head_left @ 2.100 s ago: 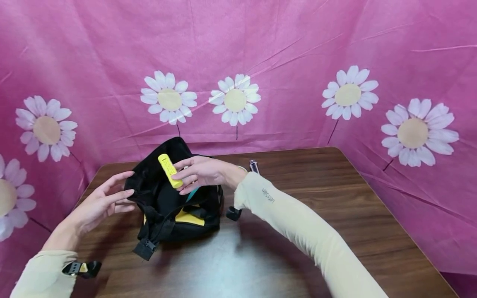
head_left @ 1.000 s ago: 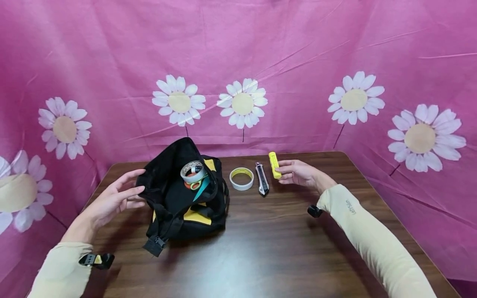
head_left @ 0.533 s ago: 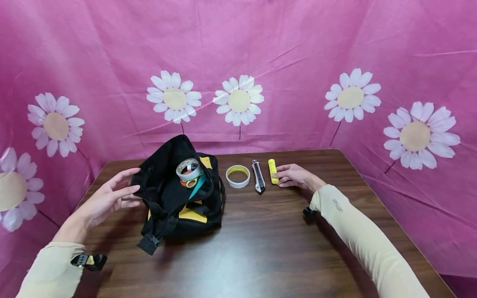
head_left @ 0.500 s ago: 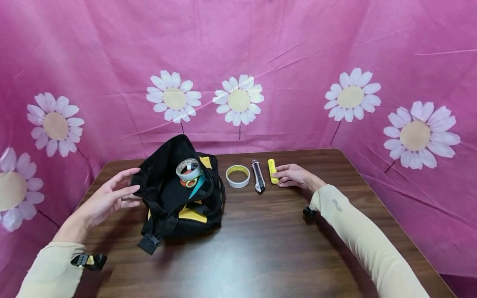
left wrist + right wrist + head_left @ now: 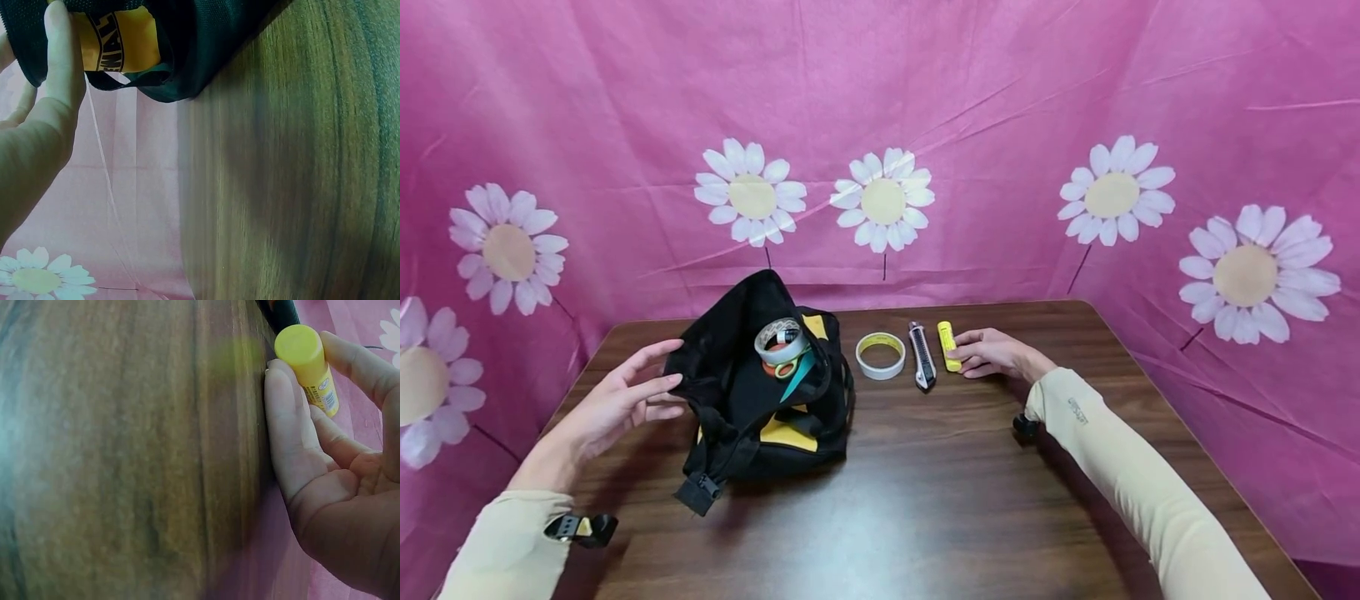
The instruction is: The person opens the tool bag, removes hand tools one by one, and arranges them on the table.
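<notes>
My left hand (image 5: 613, 408) grips the rim of a black bag (image 5: 715, 367) with yellow patches, thumb and fingers at the left edge of its mouth. The bag gapes toward me. Inside show a tape roll (image 5: 762, 337), orange-handled scissors (image 5: 786, 369) and a teal pointed piece (image 5: 797, 377). At the right, my right hand (image 5: 996, 354) pinches a yellow glue stick (image 5: 948, 346) between thumb and fingers, low at the tabletop. The right wrist view shows the glue stick (image 5: 300, 347) end-on, its label partly covered by fingers.
Left of the glue stick lie a grey and black utility knife (image 5: 922, 357) and a white tape roll (image 5: 880, 373) with a yellow inner ring. The wooden table (image 5: 925, 500) ends at a pink flowered cloth (image 5: 985, 100) behind. A buckle (image 5: 698, 493) hangs from the bag's front.
My right hand has carried the glue stick from over the bag's mouth to the right, down beside the utility knife. My left hand stays on the bag's rim.
</notes>
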`<state>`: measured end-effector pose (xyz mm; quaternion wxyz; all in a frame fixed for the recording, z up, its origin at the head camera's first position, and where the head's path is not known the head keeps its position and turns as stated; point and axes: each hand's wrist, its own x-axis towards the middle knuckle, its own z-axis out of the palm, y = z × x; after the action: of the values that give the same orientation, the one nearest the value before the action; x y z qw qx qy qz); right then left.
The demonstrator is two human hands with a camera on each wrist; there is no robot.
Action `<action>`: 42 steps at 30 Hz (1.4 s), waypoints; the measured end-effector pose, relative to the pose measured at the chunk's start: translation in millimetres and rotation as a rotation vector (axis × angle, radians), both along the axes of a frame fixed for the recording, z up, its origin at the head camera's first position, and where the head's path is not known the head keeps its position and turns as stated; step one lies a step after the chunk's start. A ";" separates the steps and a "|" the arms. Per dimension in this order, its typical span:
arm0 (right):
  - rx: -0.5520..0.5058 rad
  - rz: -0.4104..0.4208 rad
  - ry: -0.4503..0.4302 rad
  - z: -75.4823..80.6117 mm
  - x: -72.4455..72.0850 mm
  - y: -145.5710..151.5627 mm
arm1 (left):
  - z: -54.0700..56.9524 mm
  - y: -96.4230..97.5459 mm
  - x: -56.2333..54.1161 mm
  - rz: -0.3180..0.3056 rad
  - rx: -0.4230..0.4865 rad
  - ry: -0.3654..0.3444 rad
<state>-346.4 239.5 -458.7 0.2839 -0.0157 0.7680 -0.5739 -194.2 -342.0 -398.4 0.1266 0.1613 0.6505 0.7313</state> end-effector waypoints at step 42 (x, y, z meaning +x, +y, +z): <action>0.019 0.034 0.050 -5.6 -1.4 2.1 | 1.1 0.9 5.9 0.060 -0.085 -0.005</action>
<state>-347.8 241.6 -464.3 0.2744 -0.0404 0.7799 -0.5611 -188.3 -341.1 -397.2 0.1130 0.1343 0.6853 0.7068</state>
